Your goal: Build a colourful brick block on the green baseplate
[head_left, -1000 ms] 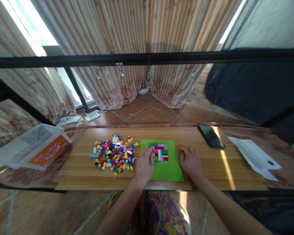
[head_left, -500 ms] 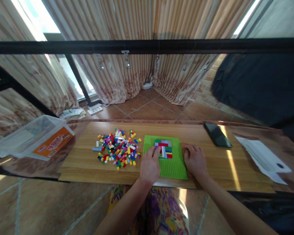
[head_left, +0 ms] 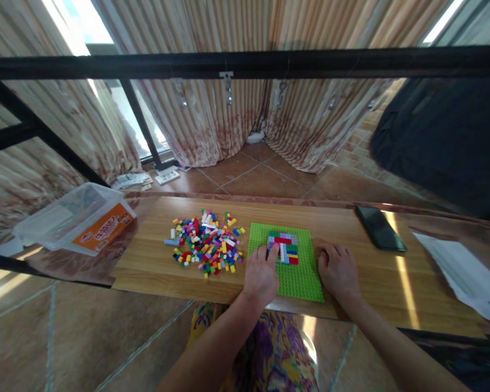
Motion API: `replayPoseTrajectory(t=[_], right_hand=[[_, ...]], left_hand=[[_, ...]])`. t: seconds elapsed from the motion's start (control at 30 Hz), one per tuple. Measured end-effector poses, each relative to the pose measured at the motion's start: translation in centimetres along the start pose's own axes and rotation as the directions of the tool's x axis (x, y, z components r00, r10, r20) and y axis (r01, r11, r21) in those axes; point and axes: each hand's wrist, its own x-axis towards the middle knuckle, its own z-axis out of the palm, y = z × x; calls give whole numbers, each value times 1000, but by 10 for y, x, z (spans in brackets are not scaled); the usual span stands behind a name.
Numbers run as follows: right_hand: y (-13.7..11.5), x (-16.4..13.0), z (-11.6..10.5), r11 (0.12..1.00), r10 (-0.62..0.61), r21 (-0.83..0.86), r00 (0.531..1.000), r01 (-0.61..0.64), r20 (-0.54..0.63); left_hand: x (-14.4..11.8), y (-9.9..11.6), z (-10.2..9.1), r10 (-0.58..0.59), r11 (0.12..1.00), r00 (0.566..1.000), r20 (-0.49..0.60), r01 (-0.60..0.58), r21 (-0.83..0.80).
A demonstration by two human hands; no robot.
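Observation:
A green baseplate (head_left: 298, 280) lies flat on the wooden table (head_left: 155, 261). On its far half sits a small patch of coloured bricks (head_left: 286, 248) pressed together. My left hand (head_left: 262, 273) rests on the plate's left part, its fingertips touching the left edge of that patch. My right hand (head_left: 338, 269) lies on the table against the plate's right edge, fingers loosely curled, holding nothing that I can see. A heap of loose coloured bricks (head_left: 206, 243) is spread on the table just left of the plate.
A clear plastic box with an orange label (head_left: 75, 219) stands at the table's left end. A black phone (head_left: 380, 228) and white papers (head_left: 465, 272) lie to the right. A black metal bar (head_left: 245, 60) crosses above, with curtains behind.
The camera view has shifted, so everything sits further right in the frame. My left hand has slid slightly along the brick patch's left edge. The right hand stays beside the plate.

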Motion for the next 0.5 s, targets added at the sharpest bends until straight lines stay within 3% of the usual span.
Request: replayPoseTrajectory(t=[0.3,0.5], right_hand=[[1,0,2,1000,1,-22,1000,-1,-11],[-1,1,1,1000,11,-22,1000,-11,-15]], left_hand=[[-10,-4,4,41,996,990,-132,-51,-71],[-37,-6,-3,93,978,963,-252,-136,-159]])
